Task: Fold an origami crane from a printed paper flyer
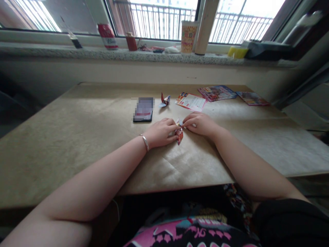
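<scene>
While the left hand's fingers (171, 128) grasp a folded printed paper (180, 137) from nine o'clock, the right hand (202, 124) pinches its edge around two o'clock, over the table (77, 144). From that paper, a paper bird (166, 101) sits at eleven, a phone (144, 109) at ten.

My left hand (163, 132) and right hand (202, 124) are bare, as are the forearms (110, 169). I record one slim, silver-toned metal bangle (145, 143) at the left wrist (150, 138). My black fabric top (191, 237) has a plain short sleeve (290, 221) on the right; its front bears pink areas, pink star shapes (164, 237), lettering (200, 233), a teal patch (189, 221) and muted yellow markings (210, 215).
</scene>
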Demonstrator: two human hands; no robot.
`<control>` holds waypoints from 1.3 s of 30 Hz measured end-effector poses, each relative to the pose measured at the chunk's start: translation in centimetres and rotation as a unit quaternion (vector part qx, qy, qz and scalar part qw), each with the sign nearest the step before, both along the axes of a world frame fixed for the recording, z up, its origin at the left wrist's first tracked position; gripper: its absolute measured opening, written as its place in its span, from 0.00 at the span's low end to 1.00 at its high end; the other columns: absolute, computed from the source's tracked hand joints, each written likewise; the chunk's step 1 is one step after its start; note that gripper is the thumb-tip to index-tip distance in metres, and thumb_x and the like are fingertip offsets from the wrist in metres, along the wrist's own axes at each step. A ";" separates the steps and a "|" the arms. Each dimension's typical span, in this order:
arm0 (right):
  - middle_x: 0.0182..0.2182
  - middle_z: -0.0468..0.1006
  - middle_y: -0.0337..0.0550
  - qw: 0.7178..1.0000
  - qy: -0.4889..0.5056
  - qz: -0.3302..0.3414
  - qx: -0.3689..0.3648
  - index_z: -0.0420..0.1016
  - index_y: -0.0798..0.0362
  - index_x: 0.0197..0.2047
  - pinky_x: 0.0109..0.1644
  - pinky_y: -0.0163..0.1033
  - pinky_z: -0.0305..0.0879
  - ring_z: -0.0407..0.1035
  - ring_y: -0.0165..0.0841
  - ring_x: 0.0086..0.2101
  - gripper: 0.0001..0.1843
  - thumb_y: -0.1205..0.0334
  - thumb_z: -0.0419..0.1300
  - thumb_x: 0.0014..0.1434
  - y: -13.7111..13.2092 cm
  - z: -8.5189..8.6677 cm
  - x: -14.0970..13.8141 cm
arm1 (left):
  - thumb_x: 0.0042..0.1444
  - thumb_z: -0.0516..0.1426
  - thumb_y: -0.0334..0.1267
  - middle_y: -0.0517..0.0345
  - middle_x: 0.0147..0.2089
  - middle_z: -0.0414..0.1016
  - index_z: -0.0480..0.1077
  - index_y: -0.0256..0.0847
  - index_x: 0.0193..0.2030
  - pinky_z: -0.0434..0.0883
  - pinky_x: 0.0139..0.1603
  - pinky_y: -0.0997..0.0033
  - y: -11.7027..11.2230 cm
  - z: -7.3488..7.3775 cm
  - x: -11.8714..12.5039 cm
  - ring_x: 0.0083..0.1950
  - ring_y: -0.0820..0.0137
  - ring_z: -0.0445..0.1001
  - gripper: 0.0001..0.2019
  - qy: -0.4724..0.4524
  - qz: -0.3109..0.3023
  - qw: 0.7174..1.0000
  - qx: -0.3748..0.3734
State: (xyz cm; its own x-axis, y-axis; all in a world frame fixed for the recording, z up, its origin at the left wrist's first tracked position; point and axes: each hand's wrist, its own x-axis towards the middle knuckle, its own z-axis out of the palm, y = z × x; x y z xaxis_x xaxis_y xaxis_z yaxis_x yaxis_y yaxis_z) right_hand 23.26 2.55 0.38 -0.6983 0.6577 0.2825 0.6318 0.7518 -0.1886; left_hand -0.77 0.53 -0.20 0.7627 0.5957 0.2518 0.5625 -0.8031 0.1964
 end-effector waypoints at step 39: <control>0.55 0.76 0.47 0.997 0.015 -0.060 0.043 0.78 0.48 0.54 0.61 0.51 0.62 0.68 0.42 0.53 0.18 0.61 0.54 0.63 1.3 -2.7 -1.1 | 0.63 0.54 0.46 0.49 0.59 0.70 0.69 0.43 0.60 0.66 0.62 0.57 -0.3 -0.3 0.5 0.58 0.59 0.69 0.21 0.029 0.014 0.999 0.017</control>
State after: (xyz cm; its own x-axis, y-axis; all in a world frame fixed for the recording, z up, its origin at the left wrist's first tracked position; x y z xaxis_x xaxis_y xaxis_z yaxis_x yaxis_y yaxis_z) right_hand 22.18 3.85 -2.29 -0.6072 0.7079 0.3609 0.7127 0.6860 -0.1466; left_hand -0.28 0.24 -0.46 0.7597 0.6092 0.2274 0.5949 -0.7924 0.1352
